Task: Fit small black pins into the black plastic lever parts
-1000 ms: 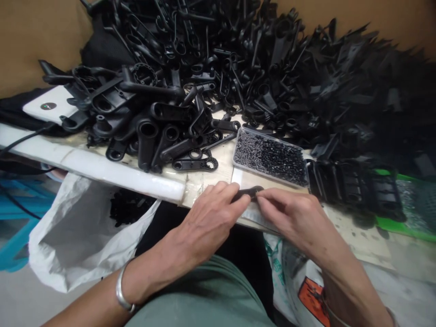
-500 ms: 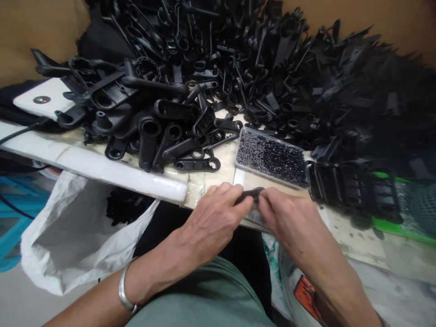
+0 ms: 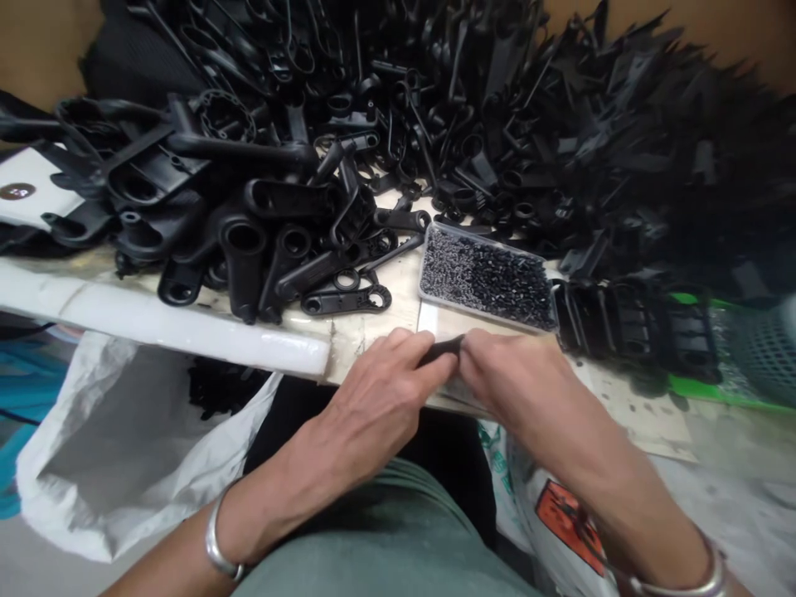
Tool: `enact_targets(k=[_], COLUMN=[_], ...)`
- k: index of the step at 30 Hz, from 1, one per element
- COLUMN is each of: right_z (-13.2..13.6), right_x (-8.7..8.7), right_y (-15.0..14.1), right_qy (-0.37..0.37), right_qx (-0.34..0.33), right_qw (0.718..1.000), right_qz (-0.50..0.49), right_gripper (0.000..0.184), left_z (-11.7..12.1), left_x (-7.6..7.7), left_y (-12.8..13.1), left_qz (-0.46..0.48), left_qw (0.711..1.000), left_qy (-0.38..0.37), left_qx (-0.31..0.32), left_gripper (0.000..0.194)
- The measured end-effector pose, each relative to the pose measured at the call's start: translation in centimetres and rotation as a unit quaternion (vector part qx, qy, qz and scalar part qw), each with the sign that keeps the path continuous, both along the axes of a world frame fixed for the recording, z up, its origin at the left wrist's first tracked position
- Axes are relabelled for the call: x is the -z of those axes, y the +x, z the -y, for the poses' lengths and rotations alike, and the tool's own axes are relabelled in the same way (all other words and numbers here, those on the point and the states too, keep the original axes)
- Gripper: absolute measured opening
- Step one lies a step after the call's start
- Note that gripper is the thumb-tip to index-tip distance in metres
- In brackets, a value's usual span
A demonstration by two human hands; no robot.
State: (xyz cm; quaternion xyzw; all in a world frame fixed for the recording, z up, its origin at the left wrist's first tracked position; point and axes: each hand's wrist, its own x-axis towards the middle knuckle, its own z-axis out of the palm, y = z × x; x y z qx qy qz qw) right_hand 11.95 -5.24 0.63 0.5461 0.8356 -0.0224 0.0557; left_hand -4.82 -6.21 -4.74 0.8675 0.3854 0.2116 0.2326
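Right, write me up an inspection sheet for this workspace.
Surface: pale worktop, dark spots at right; white strip along the left front edge.
Job's things: dark part between the hands; clear tray of small pieces beyond.
Clutter: big heap of black parts behind; more lined up right of the tray.
Hands: left hand grips the dark part; right hand at its end, grip hidden.
Cables: thin dark line, far left, probably one.
Surroundings: open white sack, lower left.

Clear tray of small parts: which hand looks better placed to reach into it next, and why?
Probably the right hand: it lies nearer the tray, at the black part's end; the left hand grips that part farther left.
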Motion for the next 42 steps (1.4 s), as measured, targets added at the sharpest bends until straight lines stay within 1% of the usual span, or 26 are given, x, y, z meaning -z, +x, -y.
enact_targets(k=[1, 2, 4, 5, 7, 9, 11, 13, 15, 17, 21, 24, 26, 28, 30, 31, 34, 37, 39, 42], right_z=[-0.3, -0.6, -0.7, -0.5, 0.2, 1.2, 2.2, 3.0, 3.4, 3.6, 3.8, 4.0, 4.1, 4.1, 4.0, 3.9, 4.0, 4.1, 4.1, 4.2], right_x=[0.0, 0.0, 0.3, 0.6, 1.3, 2.0, 2.6, 3.0, 3.1, 3.2, 3.5, 3.6, 3.7, 3.7, 3.6, 3.7, 3.7, 3.6, 3.6, 3.6], right_y=[0.8, 1.5, 2.7, 3.1, 3.8, 4.3, 4.6, 4.7, 4.7, 4.7, 4.6, 4.4, 4.1, 3.6, 3.3, 3.2, 3.1, 3.2, 3.1, 2.9], right_qy=[-0.042, -0.085, -0.155, -0.171, -0.172, -0.165, -0.178, -0.198, -0.214, -0.220, -0.221, -0.227, -0.236, -0.241, -0.235, -0.231, -0.218, -0.211, -0.208, -0.208], right_qx=[0.018, 0.044, 0.103, 0.138, 0.206, 0.268, 0.313, 0.333, 0.333, 0.331, 0.335, 0.336, 0.321, 0.286, 0.257, 0.252, 0.263, 0.269, 0.272, 0.279], right_qw=[0.997, 0.987, 0.949, 0.926, 0.875, 0.817, 0.753, 0.699, 0.667, 0.648, 0.621, 0.595, 0.563, 0.524, 0.494, 0.484, 0.470, 0.466, 0.462, 0.453], right_qz=[-0.060, -0.126, -0.253, -0.307, -0.403, -0.483, -0.551, -0.601, -0.631, -0.650, -0.674, -0.694, -0.725, -0.765, -0.796, -0.805, -0.814, -0.816, -0.818, -0.821], right_gripper=[0.024, 0.027, 0.029, 0.028, 0.024, 0.023, 0.030, 0.041, 0.045, 0.046, 0.044, 0.045, 0.047, 0.044, 0.039, 0.037, 0.035, 0.035, 0.035, 0.036], left_z=[-0.1, -0.1, -0.2, -0.2, -0.2, -0.3, -0.3, -0.4, -0.4, -0.5, -0.5, -0.4, -0.2, 0.0, 0.3, 0.5, 1.1, 1.4, 1.5, 1.6], left_x=[-0.2, -0.4, -0.7, -0.9, -1.2, -1.4, -1.6, -1.7, -1.8, -2.0, -2.6, -2.7, -2.5, -2.4, -2.4, -2.5, -3.0, -3.1, -2.7, -1.6], left_y=[0.0, 0.0, -0.1, -0.1, -0.1, -0.1, -0.1, 0.0, 0.2, 0.4, 0.3, 0.0, -0.1, 0.0, 0.2, 0.3, 0.5, 0.4, 0.3, 0.3], left_qz=[-0.023, -0.043, -0.075, -0.087, -0.105, -0.114, -0.116, -0.111, -0.106, -0.110, -0.114, -0.056, -0.008, 0.020, 0.024, 0.018, -0.018, -0.050, -0.061, -0.051], left_qw=[1.000, 0.999, 0.997, 0.996, 0.994, 0.993, 0.993, 0.994, 0.994, 0.994, 0.993, 0.997, 0.998, 0.998, 0.999, 0.999, 1.000, 0.998, 0.997, 0.997], left_qy=[-0.003, -0.006, -0.011, -0.012, -0.011, -0.013, -0.016, -0.011, -0.004, -0.005, -0.035, -0.051, -0.059, -0.057, -0.043, -0.032, 0.007, 0.033, 0.039, 0.061], left_qx=[0.006, 0.013, 0.021, 0.024, 0.027, 0.027, 0.025, 0.020, 0.017, 0.018, 0.026, 0.019, 0.011, 0.012, 0.022, 0.026, 0.023, 0.018, 0.018, 0.013], left_gripper=[0.038, 0.041, 0.046, 0.048, 0.049, 0.051, 0.053, 0.053, 0.054, 0.056, 0.063, 0.067, 0.069, 0.069, 0.066, 0.065, 0.062, 0.060, 0.061, 0.062])
